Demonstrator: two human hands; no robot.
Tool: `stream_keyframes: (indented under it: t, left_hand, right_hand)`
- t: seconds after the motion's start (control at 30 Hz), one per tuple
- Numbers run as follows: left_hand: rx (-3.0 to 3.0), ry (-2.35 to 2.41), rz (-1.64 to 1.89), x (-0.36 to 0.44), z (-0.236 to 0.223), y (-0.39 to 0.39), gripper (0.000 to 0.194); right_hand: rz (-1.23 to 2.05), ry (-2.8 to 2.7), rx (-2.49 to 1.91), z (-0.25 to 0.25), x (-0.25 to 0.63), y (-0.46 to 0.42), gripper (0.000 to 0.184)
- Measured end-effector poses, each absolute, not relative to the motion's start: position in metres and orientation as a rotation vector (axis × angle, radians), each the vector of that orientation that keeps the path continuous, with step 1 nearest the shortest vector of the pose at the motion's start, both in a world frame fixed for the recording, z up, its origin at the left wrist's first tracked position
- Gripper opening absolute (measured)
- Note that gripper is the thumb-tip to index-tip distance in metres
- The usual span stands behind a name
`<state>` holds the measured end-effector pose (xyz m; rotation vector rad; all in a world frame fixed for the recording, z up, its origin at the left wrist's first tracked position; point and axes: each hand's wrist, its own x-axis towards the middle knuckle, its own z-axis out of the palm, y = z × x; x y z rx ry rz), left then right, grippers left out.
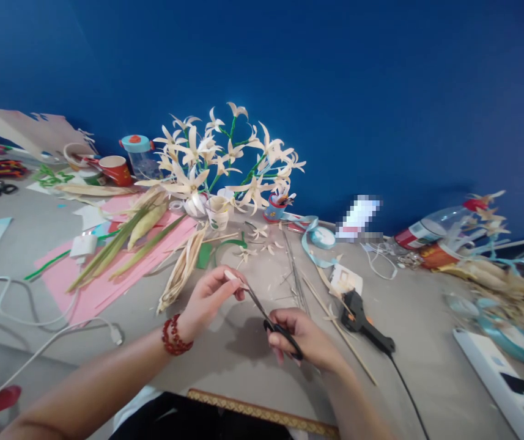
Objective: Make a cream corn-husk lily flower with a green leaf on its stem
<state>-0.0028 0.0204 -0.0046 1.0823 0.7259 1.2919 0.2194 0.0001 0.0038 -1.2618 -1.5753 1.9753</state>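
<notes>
Black-handled scissors [284,338] are in my right hand [305,339], fingers through the loops, with the blades pointing up and left. Their tip meets the fingertips of my left hand [213,296], which pinches a small pale strip [234,278] that looks like corn husk. Whether the blades are closed on the strip I cannot tell. Both hands hover over the near middle of the table [238,366]. Beyond them stands a bunch of cream husk flowers [192,183] on green stems. A bundle of dried husk [183,269] lies beside my left hand.
A black glue gun [365,324] with its cord rests right of my right hand, by thin sticks [344,333]. Thin wires [295,275] and blue ribbon [323,237] lie behind. Pink paper [73,293], a white cable [60,333] and a white power strip [495,379] flank the work area.
</notes>
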Motion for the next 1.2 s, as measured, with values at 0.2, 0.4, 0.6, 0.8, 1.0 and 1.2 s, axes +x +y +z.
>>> stream_keyframes:
  t: [0.2,0.4,0.6,0.8,1.0,1.2]
  left_hand:
    - [1.128,0.776,1.237,-0.0019,-0.0028,0.0184,0.024]
    - [1.145,0.764,1.204,-0.0015,-0.0031,0.0184,0.024]
    - [1.150,0.766,1.188,-0.0011,-0.0004,0.0188,0.026]
    - [1.146,0.776,1.188,-0.0012,0.0027,0.0189,0.026]
    - [1.124,0.772,1.191,-0.0017,0.0014,0.0192,0.025]
    - [1.136,0.750,1.180,-0.0035,-0.0031,0.0188,0.024]
  right_hand:
    - [1.957,-1.574,-1.280,0.0048,0.2184,-0.0007,0.054]
    - [1.934,-1.572,-1.301,0.0069,0.2162,-0.0012,0.056]
    - [1.934,-1.580,-1.308,0.0032,0.2171,-0.0008,0.056]
    - [1.932,-1.592,-1.281,0.0012,0.2177,0.0002,0.057]
    - [1.929,-1.596,-1.260,0.0016,0.2165,0.0006,0.057]
    - [1.919,-1.587,-1.251,0.0015,0.2167,0.0002,0.057]
